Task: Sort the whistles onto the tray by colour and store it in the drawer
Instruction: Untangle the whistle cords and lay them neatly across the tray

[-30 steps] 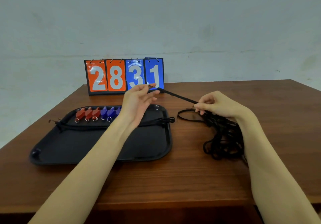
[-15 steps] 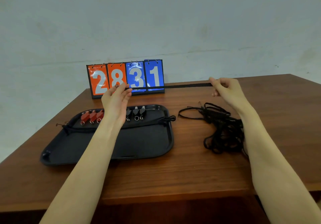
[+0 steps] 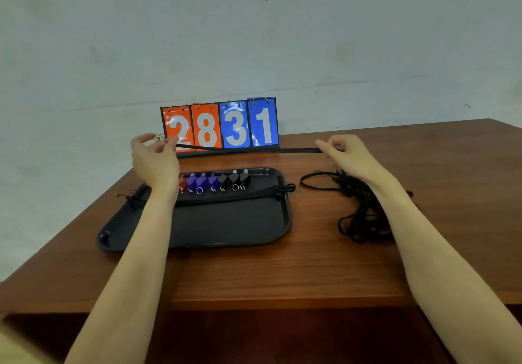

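Since half a second ago, pulled further left: left hand (image 3: 154, 156) pinching black lanyard (image 3: 248, 149) by its metal ring, right hand (image 3: 346, 152) pinching the other end. Behind: flip scoreboard (image 3: 220, 125). Below: glossy black tray (image 3: 240, 222) holding whistles (image 3: 214, 181), forearm hiding red ones; tangled cords (image 3: 361, 211) on wooden table (image 3: 282, 273).

On the worktop (image 3: 310, 265) we see the tray (image 3: 226, 228) lying left of centre, with a row of whistles (image 3: 217, 181) along its far edge and a cord (image 3: 226, 194) stretched across it just in front of them. To the right of the tray, apart from it, lies a heap of lanyards (image 3: 361, 217). Behind the tray, at the worktop's far edge, the scoreboard (image 3: 220, 126) stands upright. Above the tray, in front of the scoreboard, we hold one lanyard (image 3: 248, 149) stretched between the left hand (image 3: 155, 154) and the right hand (image 3: 347, 152).
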